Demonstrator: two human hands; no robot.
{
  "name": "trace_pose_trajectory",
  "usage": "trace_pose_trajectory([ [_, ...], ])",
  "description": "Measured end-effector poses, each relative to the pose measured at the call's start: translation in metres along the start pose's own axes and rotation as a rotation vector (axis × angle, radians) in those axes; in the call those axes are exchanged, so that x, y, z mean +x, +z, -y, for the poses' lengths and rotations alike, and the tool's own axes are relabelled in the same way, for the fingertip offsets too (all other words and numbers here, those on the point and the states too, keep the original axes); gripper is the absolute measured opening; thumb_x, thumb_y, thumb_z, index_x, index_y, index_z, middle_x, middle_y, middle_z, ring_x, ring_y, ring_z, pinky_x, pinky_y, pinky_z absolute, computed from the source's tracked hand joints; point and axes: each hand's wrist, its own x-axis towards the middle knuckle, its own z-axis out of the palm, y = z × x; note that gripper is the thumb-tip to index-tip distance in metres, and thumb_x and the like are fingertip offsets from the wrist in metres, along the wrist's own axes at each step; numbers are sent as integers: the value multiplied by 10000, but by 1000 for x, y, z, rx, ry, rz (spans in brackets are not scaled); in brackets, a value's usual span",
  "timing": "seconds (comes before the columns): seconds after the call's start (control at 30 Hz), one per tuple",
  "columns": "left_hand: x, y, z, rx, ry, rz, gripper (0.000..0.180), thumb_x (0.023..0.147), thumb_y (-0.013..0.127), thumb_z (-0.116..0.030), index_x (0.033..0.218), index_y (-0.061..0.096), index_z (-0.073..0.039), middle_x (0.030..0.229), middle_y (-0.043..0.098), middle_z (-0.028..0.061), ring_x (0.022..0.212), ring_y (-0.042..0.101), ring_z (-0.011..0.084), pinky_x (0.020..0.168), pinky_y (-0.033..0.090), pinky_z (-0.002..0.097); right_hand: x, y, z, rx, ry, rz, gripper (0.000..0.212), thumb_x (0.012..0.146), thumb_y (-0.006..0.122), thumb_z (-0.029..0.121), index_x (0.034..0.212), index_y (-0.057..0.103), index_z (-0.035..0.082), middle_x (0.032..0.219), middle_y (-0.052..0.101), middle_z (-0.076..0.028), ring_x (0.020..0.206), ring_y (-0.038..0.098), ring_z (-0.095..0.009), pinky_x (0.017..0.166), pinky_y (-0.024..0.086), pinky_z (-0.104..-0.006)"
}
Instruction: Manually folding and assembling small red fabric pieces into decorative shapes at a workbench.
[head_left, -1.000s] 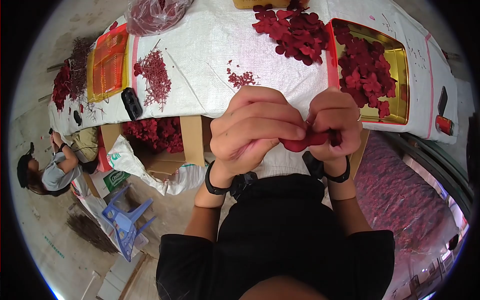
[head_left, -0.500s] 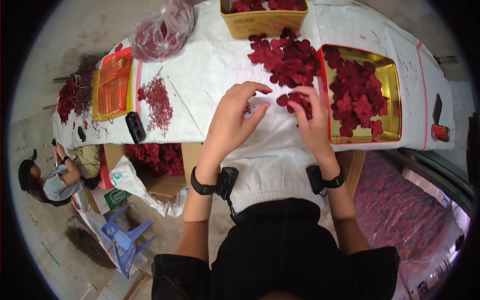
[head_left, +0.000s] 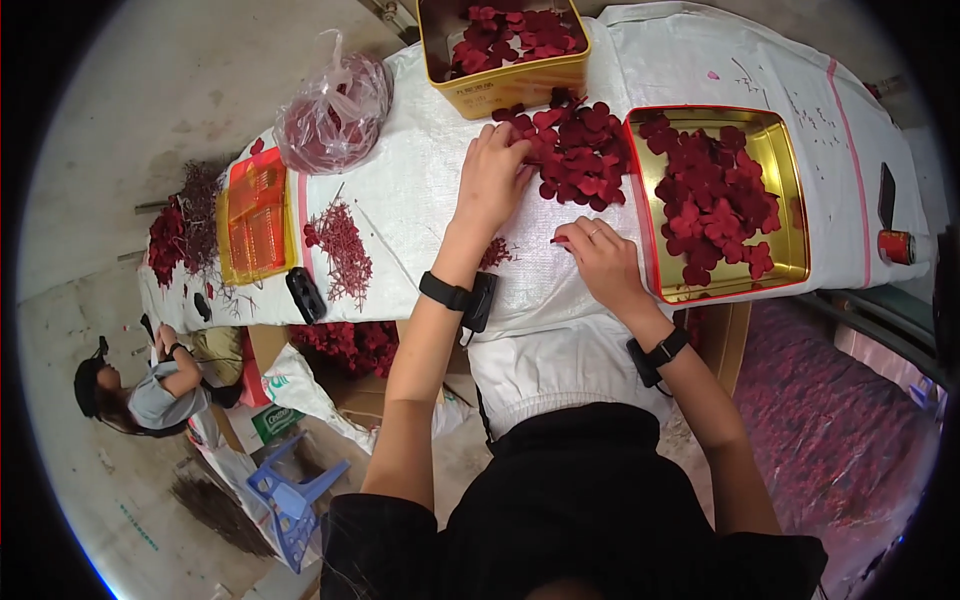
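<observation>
My left hand [head_left: 492, 178] reaches to the left edge of a pile of dark red flower heads [head_left: 585, 152]. Its fingers are curled together on a flower there, partly hidden by the hand. Nearer to me, my right hand [head_left: 605, 265] is closed in a pinch, with the edge of a dark red flower [head_left: 562, 240] showing at its fingertips. Beside it on the right, an open gold tin with a red rim [head_left: 652, 235] holds many loose red flowers [head_left: 712, 200]. A few reddish stem scraps [head_left: 497, 253] lie under my left forearm.
A yellow tin [head_left: 510, 85] with red flowers stands at the far side. Leftward are a clear plastic bag [head_left: 335, 115], a red-and-yellow tray [head_left: 255, 220], a stem pile [head_left: 342, 250] and a black case [head_left: 304, 295]. A can [head_left: 896, 247] stands far right. Another person [head_left: 150, 385] sits at left.
My left hand has moved away from me to the flower pile. My right hand has turned inward and lowered, with less of a flower showing in it. The whole view has shifted slightly.
</observation>
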Motion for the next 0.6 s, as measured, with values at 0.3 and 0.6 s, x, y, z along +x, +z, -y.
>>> trace_pose_trajectory([
  [0.3, -26, 4, 1, -563, -449, -166, 143, 795, 676, -68, 904, 617, 4, 810, 632, 63, 724, 597, 143, 661, 468, 252, -1, 4, -5, -30, -38, 6, 125, 797, 630, 178, 838, 550, 91, 778, 530, -31, 731, 566, -210, 533, 461, -332],
  [0.6, -117, -5, 35, -533, -811, -696, 87, 865, 582, -47, 916, 575, 23, 746, 633, 63, 622, 561, 106, 561, 429, 241, -5, 6, -5, -54, -61, 55, 152, 808, 629, 195, 821, 540, 72, 784, 532, -55, 721, 551, -245, 531, 444, -365],
])
